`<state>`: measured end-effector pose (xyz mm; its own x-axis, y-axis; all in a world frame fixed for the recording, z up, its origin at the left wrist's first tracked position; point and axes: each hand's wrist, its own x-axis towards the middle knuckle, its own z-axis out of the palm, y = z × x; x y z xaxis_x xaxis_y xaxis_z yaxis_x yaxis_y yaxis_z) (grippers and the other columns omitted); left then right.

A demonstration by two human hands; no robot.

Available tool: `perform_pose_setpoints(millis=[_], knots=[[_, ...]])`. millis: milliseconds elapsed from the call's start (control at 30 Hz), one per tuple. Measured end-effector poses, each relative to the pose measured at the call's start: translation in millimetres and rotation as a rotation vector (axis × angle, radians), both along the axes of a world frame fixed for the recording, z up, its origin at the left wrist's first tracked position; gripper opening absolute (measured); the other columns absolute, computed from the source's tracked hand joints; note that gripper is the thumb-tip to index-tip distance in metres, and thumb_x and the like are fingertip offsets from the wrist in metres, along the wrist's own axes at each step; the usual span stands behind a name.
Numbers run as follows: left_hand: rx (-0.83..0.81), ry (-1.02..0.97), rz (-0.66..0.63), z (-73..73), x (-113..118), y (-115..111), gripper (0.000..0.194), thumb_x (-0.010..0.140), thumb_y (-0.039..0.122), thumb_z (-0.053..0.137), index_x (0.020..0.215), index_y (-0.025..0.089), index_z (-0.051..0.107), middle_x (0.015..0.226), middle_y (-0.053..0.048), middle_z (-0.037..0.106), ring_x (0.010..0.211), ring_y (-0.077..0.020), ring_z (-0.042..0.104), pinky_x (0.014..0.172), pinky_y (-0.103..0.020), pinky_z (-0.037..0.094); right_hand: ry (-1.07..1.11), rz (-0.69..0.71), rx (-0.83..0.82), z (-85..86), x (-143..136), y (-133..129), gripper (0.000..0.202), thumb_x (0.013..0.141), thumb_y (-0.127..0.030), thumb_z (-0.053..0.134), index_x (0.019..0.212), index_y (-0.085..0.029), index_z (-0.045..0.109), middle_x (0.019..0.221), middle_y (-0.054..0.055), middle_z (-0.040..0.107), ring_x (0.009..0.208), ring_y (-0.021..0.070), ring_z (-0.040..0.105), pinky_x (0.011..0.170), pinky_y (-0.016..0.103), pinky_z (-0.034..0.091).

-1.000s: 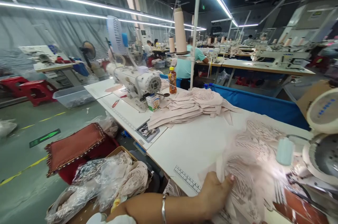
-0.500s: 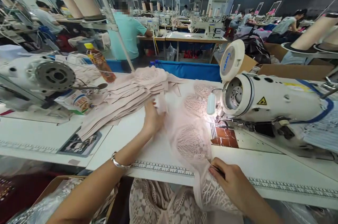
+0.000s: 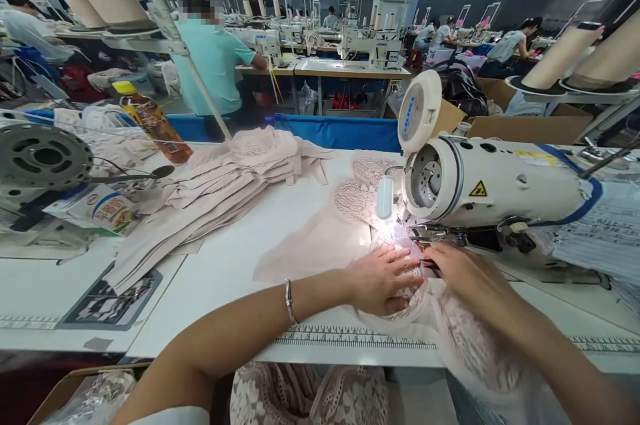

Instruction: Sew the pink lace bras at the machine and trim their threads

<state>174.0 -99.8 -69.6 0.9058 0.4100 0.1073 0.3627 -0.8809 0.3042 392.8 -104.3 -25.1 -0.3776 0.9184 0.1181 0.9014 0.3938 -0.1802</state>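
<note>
My left hand (image 3: 387,280) lies flat with its fingers spread on the pale pink lace fabric (image 3: 350,201), just in front of the lit needle area of the sewing machine (image 3: 500,178). Close beside it, my right hand (image 3: 447,265) is closed on a thin dark tool (image 3: 430,266) at the fabric's edge; what kind of tool is unclear. From there the lace hangs over the table's front edge below my right forearm. A sheer part spreads to the left across the white table (image 3: 220,285).
A layered stack of pink fabric pieces (image 3: 215,188) lies left of centre, near a tilted bottle (image 3: 153,121) and a printed packet (image 3: 103,208). Another machine (image 3: 45,155) stands far left. Behind the table sits a person in a teal shirt (image 3: 207,68).
My left hand has moved from the fabric stack rightward onto the lace. My right hand has gone up and forward to the needle area with the dark tool. The view has shifted right.
</note>
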Motion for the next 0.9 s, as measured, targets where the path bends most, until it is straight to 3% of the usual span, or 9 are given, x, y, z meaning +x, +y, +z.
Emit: perform_pose_setpoints(millis=[67, 133, 200, 267, 333, 433, 500, 667, 900], knots=[[-0.068, -0.085, -0.013, -2.8, -3, 11, 0.042, 0.102, 0.030, 0.042, 0.138, 0.015, 0.057, 0.150, -0.013, 0.051, 0.142, -0.0304, 0.043, 0.117, -0.045, 0.036, 0.081, -0.092, 0.007, -23.5, -11, 8, 0.015, 0.086, -0.023, 0.051, 0.092, -0.023, 0.065, 0.093, 0.006, 0.072, 0.076, 0.0199, 0.065, 0.062, 0.027, 0.041], [-0.133, -0.175, 0.066, -7.1, -2, 17, 0.037, 0.103, 0.019, 0.035, 0.129, 0.016, 0.062, 0.134, -0.010, 0.065, 0.124, -0.0210, 0.061, 0.106, -0.034, 0.047, 0.172, -0.215, 0.025, -42.0, -22, 15, 0.013, 0.086, -0.030, 0.053, 0.090, -0.022, 0.062, 0.088, 0.006, 0.071, 0.073, 0.0201, 0.063, 0.059, 0.027, 0.039], [-0.115, -0.198, 0.200, -11.5, 1, 17, 0.032, 0.101, 0.013, 0.037, 0.116, 0.014, 0.065, 0.118, -0.008, 0.072, 0.107, -0.0182, 0.067, 0.093, -0.029, 0.053, 0.214, -0.278, 0.029, -52.8, -27, 19, 0.013, 0.083, -0.035, 0.056, 0.080, -0.023, 0.059, 0.077, 0.004, 0.068, 0.065, 0.0188, 0.059, 0.055, 0.026, 0.036], [0.015, -0.162, 0.312, -16.2, 4, 12, 0.027, 0.098, 0.012, 0.041, 0.109, 0.012, 0.066, 0.114, -0.012, 0.071, 0.106, -0.0217, 0.066, 0.090, -0.033, 0.054, 0.227, -0.274, 0.023, -56.4, -28, 18, 0.017, 0.082, -0.036, 0.055, 0.072, -0.023, 0.055, 0.068, 0.001, 0.065, 0.060, 0.0173, 0.056, 0.054, 0.026, 0.035], [0.196, -0.114, 0.367, -21.5, 6, 3, 0.030, 0.099, 0.022, 0.045, 0.117, 0.006, 0.063, 0.124, -0.019, 0.066, 0.118, -0.0285, 0.061, 0.098, -0.041, 0.050, 0.257, -0.229, 0.015, -55.8, -26, 15, 0.019, 0.082, -0.036, 0.053, 0.069, -0.023, 0.052, 0.066, 0.001, 0.063, 0.059, 0.0163, 0.055, 0.057, 0.026, 0.037], [0.417, -0.041, 0.355, -28.6, 7, -9, 0.054, 0.101, 0.038, 0.043, 0.130, -0.006, 0.055, 0.136, -0.027, 0.059, 0.131, -0.0340, 0.052, 0.112, -0.045, 0.037, 0.310, -0.160, 0.027, -53.4, -27, 8, 0.019, 0.085, -0.035, 0.049, 0.071, -0.023, 0.052, 0.071, 0.001, 0.064, 0.062, 0.0163, 0.056, 0.059, 0.026, 0.040], [0.488, 0.003, 0.332, -30.3, 7, -15, 0.057, 0.102, 0.040, 0.040, 0.129, -0.008, 0.057, 0.132, -0.027, 0.063, 0.129, -0.0339, 0.054, 0.114, -0.044, 0.032, 0.310, -0.175, 0.053, -53.3, -29, 5, 0.021, 0.087, -0.038, 0.048, 0.073, -0.023, 0.053, 0.072, 0.002, 0.064, 0.063, 0.0169, 0.056, 0.059, 0.026, 0.039], [0.506, 0.023, 0.330, -24.9, 7, -15, 0.057, 0.102, 0.040, 0.037, 0.130, -0.005, 0.057, 0.133, -0.025, 0.063, 0.123, -0.0331, 0.058, 0.108, -0.043, 0.035, 0.231, -0.223, 0.124, -60.2, -33, 2, 0.019, 0.089, -0.035, 0.050, 0.074, -0.024, 0.050, 0.071, 0.002, 0.064, 0.061, 0.0179, 0.057, 0.055, 0.026, 0.037], [0.457, -0.014, 0.249, -20.3, 7, -7, 0.051, 0.101, 0.038, 0.040, 0.116, -0.005, 0.064, 0.121, -0.026, 0.068, 0.120, -0.0346, 0.059, 0.102, -0.043, 0.041, 0.124, -0.114, 0.240, -71.6, -32, 3, 0.012, 0.089, -0.016, 0.044, 0.087, -0.021, 0.055, 0.063, 0.001, 0.067, 0.053, 0.0183, 0.062, 0.052, 0.027, 0.037]])
